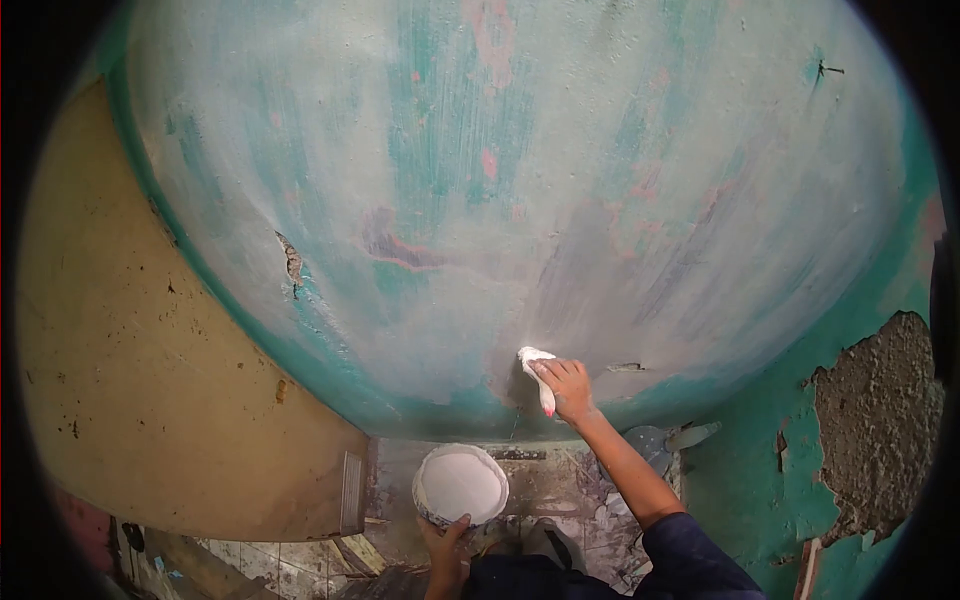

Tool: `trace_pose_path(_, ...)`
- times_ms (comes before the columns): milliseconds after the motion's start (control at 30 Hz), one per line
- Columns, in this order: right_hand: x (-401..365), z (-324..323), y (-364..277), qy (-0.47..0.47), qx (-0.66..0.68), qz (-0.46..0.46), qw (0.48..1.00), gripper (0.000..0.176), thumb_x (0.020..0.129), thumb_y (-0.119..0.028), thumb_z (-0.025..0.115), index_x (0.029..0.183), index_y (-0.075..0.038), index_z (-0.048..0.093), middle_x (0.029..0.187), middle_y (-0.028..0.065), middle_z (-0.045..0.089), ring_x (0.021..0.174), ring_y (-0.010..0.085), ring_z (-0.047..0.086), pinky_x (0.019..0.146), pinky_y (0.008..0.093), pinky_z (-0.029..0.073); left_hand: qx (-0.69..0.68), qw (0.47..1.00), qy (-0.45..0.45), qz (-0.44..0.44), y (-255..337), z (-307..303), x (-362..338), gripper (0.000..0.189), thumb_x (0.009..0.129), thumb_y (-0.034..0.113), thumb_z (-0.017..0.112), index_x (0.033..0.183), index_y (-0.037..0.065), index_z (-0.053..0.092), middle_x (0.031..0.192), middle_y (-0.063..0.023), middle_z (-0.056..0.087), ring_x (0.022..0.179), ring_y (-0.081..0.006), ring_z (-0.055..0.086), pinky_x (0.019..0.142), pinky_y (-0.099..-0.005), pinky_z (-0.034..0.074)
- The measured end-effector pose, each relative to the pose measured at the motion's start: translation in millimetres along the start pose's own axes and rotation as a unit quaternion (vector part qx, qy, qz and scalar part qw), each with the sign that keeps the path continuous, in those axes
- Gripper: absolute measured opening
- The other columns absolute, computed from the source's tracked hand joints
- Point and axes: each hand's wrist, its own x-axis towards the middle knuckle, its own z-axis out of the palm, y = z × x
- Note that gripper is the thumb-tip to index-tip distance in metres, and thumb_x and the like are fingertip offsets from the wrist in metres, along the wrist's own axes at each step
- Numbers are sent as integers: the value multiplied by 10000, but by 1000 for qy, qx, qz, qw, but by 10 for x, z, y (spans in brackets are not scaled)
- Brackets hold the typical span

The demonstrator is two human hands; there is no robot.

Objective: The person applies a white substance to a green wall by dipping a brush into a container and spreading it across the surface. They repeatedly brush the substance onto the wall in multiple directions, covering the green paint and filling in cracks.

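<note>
My right hand (570, 388) is closed around a paintbrush (545, 393) coated in white, with a reddish tip at its lower end. The brush's upper end is at the lower part of the wall (460, 330), which shows patchy whitish paint over turquoise. Below and to the left, my left hand (443, 537) grips the side of a round bucket (420, 490). Its thumb lies at the near rim, and the other fingers are partly hidden. White paint (462, 484) sits inside the bucket.
A tan panel (180, 350) stands along the left. On the right, the turquoise wall has a large patch of bare plaster (880, 420). A nail (828, 69) sticks out at upper right. A clear plastic bottle (692, 436) and debris lie on the paint-splattered floor (400, 460).
</note>
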Motion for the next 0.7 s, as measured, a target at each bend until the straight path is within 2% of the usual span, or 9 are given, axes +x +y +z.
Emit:
trace_pose_path(100,-106,-9,-59,-49,68,61,995,283,807,-141,650,1085,-97,678,1078,53,674,977,245,628,816,373,465,-14,1000,-8,10,71,99,25,765,733,-15,717,1357,85,287,1293,-148,449,1149,-279,527,878,-411,521)
trace_pose_path(167,-16,-221,-220,-22,179,159,971,356,792,-74,669,1147,-70,645,1119,98,668,982,270,643,856,391,490,-11,999,-23,26,97,146,86,809,733,-6,718,1395,101,266,1296,-141,447,1156,-284,523,891,-420,516)
trace_pose_path(200,30,-340,-302,-25,180,160,970,356,792,-74,669,1147,-70,645,1119,98,668,982,270,643,856,391,490,-11,999,-21,24,105,173,117,809,733,-6,718,1395,101,266,1296,-141,447,1156,-284,523,891,-420,516)
trace_pose_path(267,121,-612,-482,73,308,259,912,346,809,-47,672,1153,-24,644,1074,97,687,949,231,657,845,347,501,-22,997,-62,47,128,236,162,825,738,-6,711,1415,111,254,1297,-134,447,1173,-286,512,911,-425,505)
trace_pose_path(300,164,-755,-583,68,309,261,912,346,809,-47,672,1153,-24,644,1074,97,687,949,231,657,845,347,501,-22,997,-57,44,146,284,159,825,738,-6,711,1415,111,254,1297,-134,447,1173,-286,512,911,-425,505)
trace_pose_path(367,237,-1010,-783,88,468,407,780,301,848,-61,651,1141,9,638,1048,111,691,944,157,646,846,302,495,-4,995,-78,54,197,382,155,776,736,49,685,1392,120,276,1311,-137,417,1197,-299,480,908,-480,466)
trace_pose_path(533,215,-1370,-1069,103,477,407,772,286,845,-86,676,1109,19,645,939,78,698,814,99,624,692,247,488,-5,992,-113,54,235,473,148,802,752,18,694,1412,88,245,1313,-138,427,1195,-268,481,943,-411,454)
trace_pose_path(633,237,-1545,-1198,68,423,411,805,272,826,-97,695,1075,6,662,867,73,696,752,83,614,630,236,468,-26,986,-152,63,215,516,107,845,772,-9,699,1442,51,189,1330,-150,426,1222,-254,466,1000,-371,421)
trace_pose_path(700,279,-1643,-1259,22,343,377,860,241,816,-55,691,1041,25,660,831,73,690,705,102,618,650,262,494,-15,986,-158,60,227,565,48,859,778,-8,700,1451,40,168,1345,-156,419,1232,-257,461,1022,-371,402)
